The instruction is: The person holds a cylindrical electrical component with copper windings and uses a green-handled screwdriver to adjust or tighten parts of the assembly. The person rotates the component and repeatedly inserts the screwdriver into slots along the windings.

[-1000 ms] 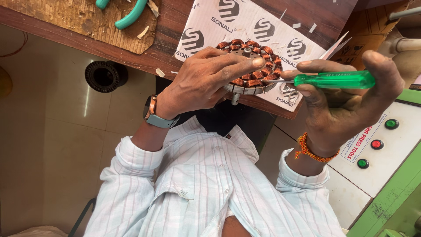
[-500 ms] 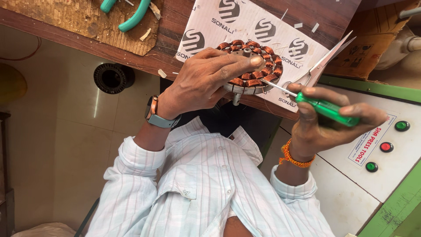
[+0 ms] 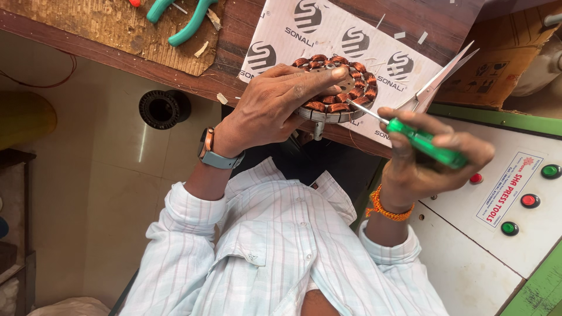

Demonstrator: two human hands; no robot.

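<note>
left hand [image 3: 275,108] clamped over copper-wound stator [image 3: 339,88], steadying it on printed sheet [image 3: 328,29]; right hand [image 3: 430,155] fisted round green-handled screwdriver [image 3: 424,143], tip at windings for prodding.

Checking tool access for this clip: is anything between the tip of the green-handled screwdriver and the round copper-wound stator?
Nothing visible. The right hand aims the green-handled screwdriver at the round copper-wound stator; its shaft reaches the coils. The left hand grips the stator's other side.

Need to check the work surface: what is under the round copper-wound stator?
The stator lies on a white printed sheet spread over the wooden bench. The left hand covers its near-left part, so what lies beneath there is hidden. The right hand points a green-handled screwdriver at its rim.
</note>
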